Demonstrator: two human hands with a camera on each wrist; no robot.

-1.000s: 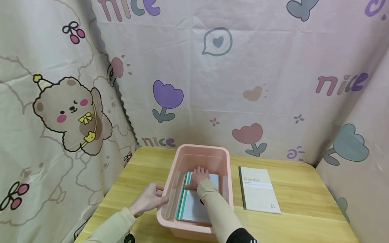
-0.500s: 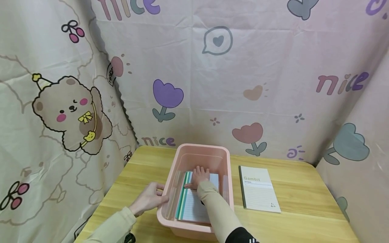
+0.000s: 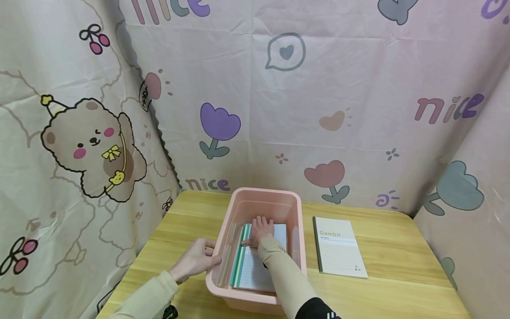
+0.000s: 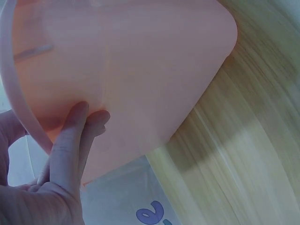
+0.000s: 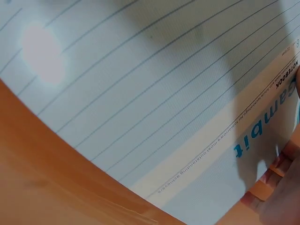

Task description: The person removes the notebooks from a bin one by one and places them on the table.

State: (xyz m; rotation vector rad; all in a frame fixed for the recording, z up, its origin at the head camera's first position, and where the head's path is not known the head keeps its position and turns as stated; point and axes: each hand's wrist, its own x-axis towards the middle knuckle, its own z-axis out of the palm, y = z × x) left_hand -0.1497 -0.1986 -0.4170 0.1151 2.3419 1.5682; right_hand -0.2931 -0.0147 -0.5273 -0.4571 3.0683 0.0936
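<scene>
My left hand [image 3: 196, 258] grips the left rim of a pink plastic bin [image 3: 267, 196] in the head view, thumb over the rim. The left wrist view shows fingers [image 4: 70, 136] against the bin's outer wall [image 4: 154, 70]. Inside the bin, my right hand [image 3: 260, 232] rests spread on a stack of lined notebooks [image 3: 255, 272] with green and yellow spines at left. In the right wrist view, fingertips [image 5: 269, 178] touch the end edge of the top notebook [image 5: 154, 93], marked Gambit in blue. My sleeve covers part of the stack.
Another Gambit notebook [image 3: 340, 248], with a dark spine, lies on the wooden table [image 3: 402, 257] right of the bin. A printed cloth [image 3: 255, 110] hangs behind the table, and more cloth [image 3: 59, 221] hangs at the left.
The view tilts down very slightly. Both hands, the bin and the notebooks keep their places.
</scene>
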